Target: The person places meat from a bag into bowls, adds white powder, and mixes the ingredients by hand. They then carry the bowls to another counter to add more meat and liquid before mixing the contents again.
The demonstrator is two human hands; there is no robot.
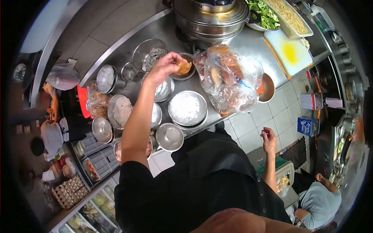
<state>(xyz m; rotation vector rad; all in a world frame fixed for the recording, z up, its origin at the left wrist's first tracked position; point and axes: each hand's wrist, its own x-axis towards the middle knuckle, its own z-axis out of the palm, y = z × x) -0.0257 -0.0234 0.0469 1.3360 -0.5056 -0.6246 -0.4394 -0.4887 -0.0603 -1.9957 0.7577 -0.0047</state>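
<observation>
My left hand (166, 69) reaches over the steel counter, its fingers closed on a golden-brown piece of food (183, 68). Under that piece is a metal bowl (189, 58), partly hidden by the hand. Just right of it lies a large clear plastic bag (233, 79) with orange-brown food inside. A wide bowl of white powder (188, 108) stands nearer to my body, and another powder-filled bowl (163, 90) is partly behind my left wrist. Low on the right, away from the counter, my right hand (269, 140) hangs with loosely bent fingers and nothing in them.
A large lidded steel pot (210, 19) stands at the back. Beyond it are leafy greens (263, 14), a basket of noodles (287, 16) and a yellow-stained cutting board (289, 52). A bowl (267, 91) sits at the counter edge. Another person (320, 204) is at lower right.
</observation>
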